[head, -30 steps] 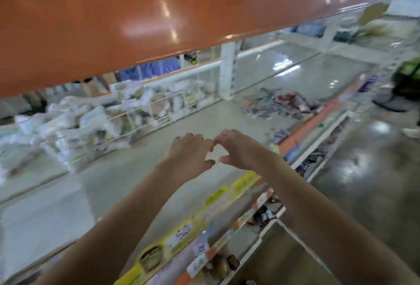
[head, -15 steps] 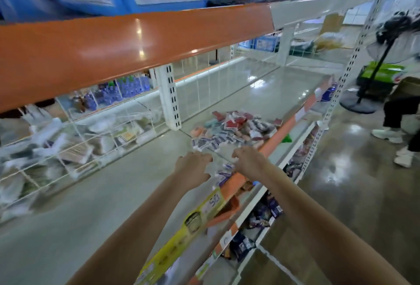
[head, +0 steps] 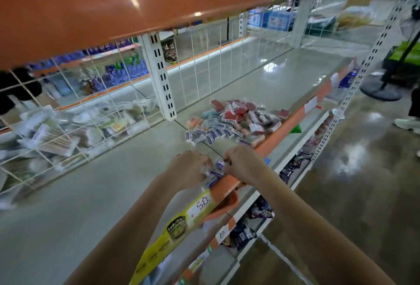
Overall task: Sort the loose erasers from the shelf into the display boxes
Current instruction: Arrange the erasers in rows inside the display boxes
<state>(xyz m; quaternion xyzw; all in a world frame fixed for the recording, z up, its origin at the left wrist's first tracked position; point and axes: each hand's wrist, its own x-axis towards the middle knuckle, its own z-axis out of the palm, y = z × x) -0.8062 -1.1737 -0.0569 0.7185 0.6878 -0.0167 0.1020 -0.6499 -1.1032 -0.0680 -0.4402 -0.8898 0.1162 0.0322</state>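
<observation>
Both bare forearms reached in over the front lip of the grey metal shelf [head: 95, 194]. The left hand [head: 187, 167] and the right hand [head: 242, 163] sat close together at the shelf's orange front edge [head: 284, 130], backs up, fingers curled down onto a small cluster of white erasers with blue-printed sleeves [head: 214, 174] lying right at that edge. The left hand's fingers curled over several of them; the right hand's fingertips pinched one at the cluster's near side. How many each hand held could not be told, as the fingers hid them.

Further along the shelf, well apart from the hands, lay the main loose pile of mixed erasers [head: 234, 121]: white-and-blue ones nearest, pale teal and salmon ones in the middle, dark red packs at the back, some in clear wrap. The pile reached the front edge.

A white slotted upright post [head: 161, 75] stood behind the pile. Left of it, white wire-grid baskets [head: 56, 139] held blurred clear-bagged goods. A yellow price strip marked 50 [head: 181, 223] hung on the front edge below the hands. An orange upper shelf [head: 113, 0] filled the top of the view
</observation>
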